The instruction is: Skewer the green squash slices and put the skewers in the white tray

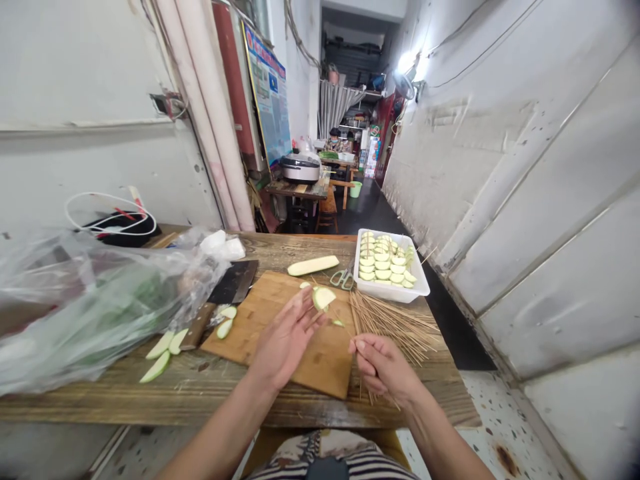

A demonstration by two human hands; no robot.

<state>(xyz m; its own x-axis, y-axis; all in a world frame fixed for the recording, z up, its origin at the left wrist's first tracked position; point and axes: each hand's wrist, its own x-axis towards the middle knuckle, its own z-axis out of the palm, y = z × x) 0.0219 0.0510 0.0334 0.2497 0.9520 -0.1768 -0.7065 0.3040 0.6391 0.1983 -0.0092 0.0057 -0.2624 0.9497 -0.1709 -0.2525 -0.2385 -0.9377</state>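
My right hand (383, 365) is closed in a pinch on a thin bamboo skewer, which slants up and left over the cutting board. Half-round pale green squash slices (325, 298), which look like zucchini, sit at the skewer's far end. My left hand (287, 337) is open, palm up, its fingers stretched toward these slices; whether the fingertips touch them I cannot tell. Beneath both lies the wooden cutting board (280, 300). A bundle of loose bamboo skewers (395, 327) rests right of the board, beyond my right hand.
A white tray (393, 291) of skewered slices stands at the back right. Scissors (343, 279) and a peeled squash piece (313, 265) lie behind the board. Left are a cleaver (235, 282), loose slices (159, 363) and a plastic bag (115, 313). A person (334, 140) sits far back.
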